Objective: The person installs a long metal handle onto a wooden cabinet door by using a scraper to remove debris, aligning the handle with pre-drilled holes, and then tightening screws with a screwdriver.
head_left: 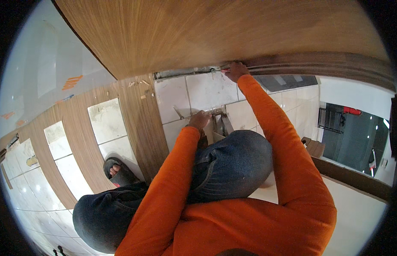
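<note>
My right hand (237,71) is closed round a thin red and white stick-like thing (225,70), perhaps a pencil or marker. It reaches to the foot of a tall wood-grain panel (198,34), beside a narrow grey gap (188,71) along the tiles. Closer to me, my left hand (199,119) is curled above the white tiled floor (211,91), in front of my knee. What it grips, if anything, is hidden. Right of it lies a cluster of small metal or wooden pieces (219,115), too unclear to name.
Wood-grain strips (141,123) cross the tiles on the left, with wood scraps (143,91) on one. A black sandal (119,173) is on my foot there. A dark flat panel (286,82) lies right of my right arm. Beyond is an opening with a black rack (330,120).
</note>
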`<action>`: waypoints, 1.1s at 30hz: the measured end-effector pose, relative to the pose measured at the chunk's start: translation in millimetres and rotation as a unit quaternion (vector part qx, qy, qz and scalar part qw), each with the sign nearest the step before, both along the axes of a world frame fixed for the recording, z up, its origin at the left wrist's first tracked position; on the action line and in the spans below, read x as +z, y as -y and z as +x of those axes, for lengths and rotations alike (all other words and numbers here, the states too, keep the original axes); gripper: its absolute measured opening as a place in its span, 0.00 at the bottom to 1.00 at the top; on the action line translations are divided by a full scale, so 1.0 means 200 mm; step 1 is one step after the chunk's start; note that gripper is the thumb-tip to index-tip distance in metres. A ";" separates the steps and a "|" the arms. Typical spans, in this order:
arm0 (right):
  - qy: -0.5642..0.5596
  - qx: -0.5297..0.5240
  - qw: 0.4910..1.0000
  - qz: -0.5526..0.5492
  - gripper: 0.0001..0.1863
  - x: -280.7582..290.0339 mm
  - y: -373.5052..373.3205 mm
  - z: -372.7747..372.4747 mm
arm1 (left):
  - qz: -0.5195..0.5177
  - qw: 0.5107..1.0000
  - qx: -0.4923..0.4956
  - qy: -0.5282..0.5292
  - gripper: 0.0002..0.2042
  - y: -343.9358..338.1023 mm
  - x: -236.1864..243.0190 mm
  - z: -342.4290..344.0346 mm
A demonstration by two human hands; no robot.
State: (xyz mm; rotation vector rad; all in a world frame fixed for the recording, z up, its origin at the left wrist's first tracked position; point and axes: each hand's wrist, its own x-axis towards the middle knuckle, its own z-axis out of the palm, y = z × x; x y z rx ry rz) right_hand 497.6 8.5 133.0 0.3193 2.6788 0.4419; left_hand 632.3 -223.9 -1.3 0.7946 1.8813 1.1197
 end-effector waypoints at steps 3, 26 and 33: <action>0.002 0.039 0.999 -0.027 0.23 0.01 0.18 -0.04 | -0.015 1.000 -0.007 0.023 0.16 0.08 -0.08 -0.04; 0.106 0.097 0.989 -0.033 0.29 -0.03 0.13 -0.04 | 0.061 0.896 0.434 0.063 0.17 0.10 0.13 -0.15; 0.096 0.179 0.979 0.024 0.20 0.02 0.04 0.12 | 0.413 0.502 0.688 0.323 0.43 0.29 0.85 -0.70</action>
